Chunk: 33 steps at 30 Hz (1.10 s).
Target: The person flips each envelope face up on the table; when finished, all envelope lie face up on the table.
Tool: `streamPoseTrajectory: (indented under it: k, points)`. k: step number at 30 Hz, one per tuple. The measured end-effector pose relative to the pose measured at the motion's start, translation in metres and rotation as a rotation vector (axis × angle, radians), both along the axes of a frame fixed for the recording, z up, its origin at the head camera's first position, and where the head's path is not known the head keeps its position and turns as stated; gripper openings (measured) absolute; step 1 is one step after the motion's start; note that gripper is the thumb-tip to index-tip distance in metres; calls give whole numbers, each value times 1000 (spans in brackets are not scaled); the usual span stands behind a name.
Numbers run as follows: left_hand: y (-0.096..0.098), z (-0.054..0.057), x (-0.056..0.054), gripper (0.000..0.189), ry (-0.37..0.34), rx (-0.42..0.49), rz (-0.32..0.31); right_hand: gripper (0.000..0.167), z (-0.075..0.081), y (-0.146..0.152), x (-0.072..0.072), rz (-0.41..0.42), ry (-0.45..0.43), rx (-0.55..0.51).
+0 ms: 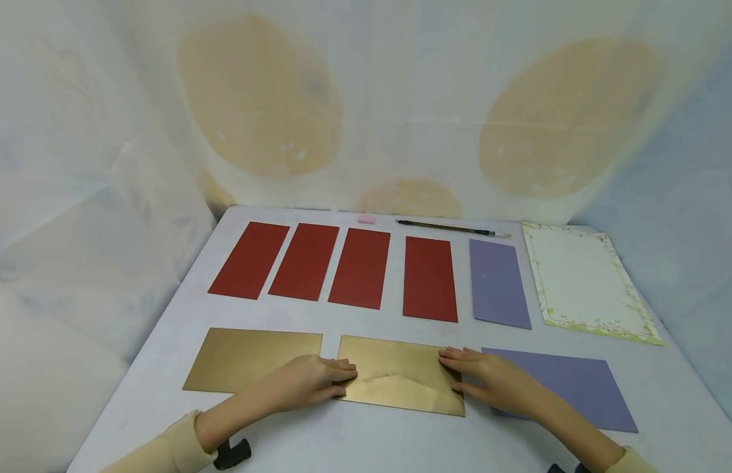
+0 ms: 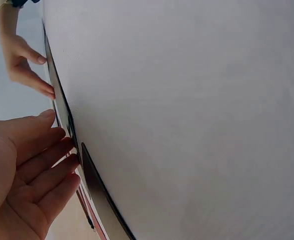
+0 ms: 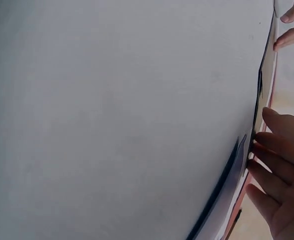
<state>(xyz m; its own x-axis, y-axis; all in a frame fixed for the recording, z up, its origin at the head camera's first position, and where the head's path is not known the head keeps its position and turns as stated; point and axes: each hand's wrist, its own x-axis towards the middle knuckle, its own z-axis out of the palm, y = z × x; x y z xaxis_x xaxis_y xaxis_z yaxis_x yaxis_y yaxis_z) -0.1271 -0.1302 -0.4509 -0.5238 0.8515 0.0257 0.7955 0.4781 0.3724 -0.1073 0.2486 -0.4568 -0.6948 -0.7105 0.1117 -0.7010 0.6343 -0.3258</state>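
Note:
A gold rectangular card (image 1: pixel 395 384) lies in the front row, a curved ridge or bend showing across its lower half. At its left edge, my left hand (image 1: pixel 309 384) touches the surface with extended fingertips. The right hand (image 1: pixel 495 378) rests its fingertips on the card's right end, thumb near the lower corner. Both hands' fingers look lightly bent and spread in the left wrist and right wrist views. A second gold card (image 1: pixel 253 348) lies partly under the left forearm. Beneath the right wrist, a purple card (image 1: pixel 578 387) is partly covered.
Behind stand several red cards in a row, the rightmost red card (image 1: pixel 430 279) beside an upright purple card (image 1: pixel 499 282). A floral-bordered white sheet (image 1: pixel 590 279) lies at right. A brush (image 1: pixel 445 227) and pink eraser-like block (image 1: pixel 367 219) lie along the table's (image 1: pixel 395 447) back edge.

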Motion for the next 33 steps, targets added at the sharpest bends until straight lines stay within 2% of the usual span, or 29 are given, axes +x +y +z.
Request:
streamPoseTrajectory:
  k: [7, 11, 14, 20, 24, 28, 33]
  points:
    - [1, 1, -2, 42, 39, 10, -49, 52, 5, 4, 0, 14, -4, -40]
    - [12, 3, -8, 48, 62, 71, -102, 56, 12, 16, 1, -1, 5, -88]
    - [25, 3, -14, 53, 44, 112, -141, 59, 15, 29, 3, -2, 34, -136]
    - [60, 1, -19, 60, -44, 157, -236, 64, 14, 61, 12, -68, 29, -187]
    - [86, 0, -18, 61, -17, 140, -301, 66, 14, 84, 20, -127, 20, -194]
    - [116, 2, -13, 60, 28, 97, -359, 68, 16, 109, 29, -175, 62, -203]
    - [157, 8, -3, 60, 75, 16, -404, 70, 13, 141, 39, -286, 111, -152]
